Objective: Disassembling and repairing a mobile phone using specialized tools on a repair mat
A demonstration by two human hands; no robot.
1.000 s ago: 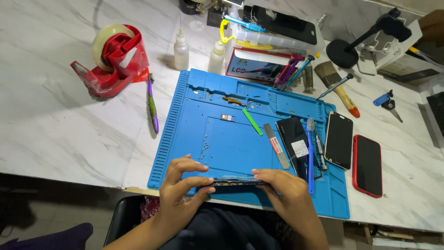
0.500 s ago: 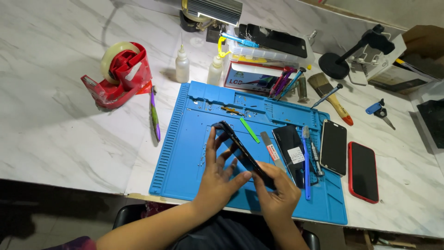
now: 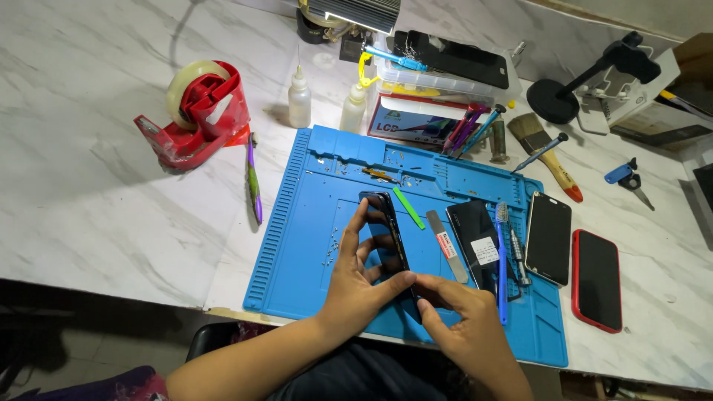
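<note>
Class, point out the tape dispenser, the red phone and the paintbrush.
tape dispenser point(image 3: 199, 113), head view, red body.
red phone point(image 3: 596, 279), head view, middle of dark screen.
paintbrush point(image 3: 533, 134), head view, bristles.

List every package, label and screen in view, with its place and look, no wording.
Flat box: behind the blue mat, red with a white band.
Clear plastic case: stacked on that box.
White label: on a black panel on the mat.
Dark phone: mat's right edge, pale rim.
Red-edged phone: on the table, black screen.
Black phone: held edge-on by both hands.
</note>
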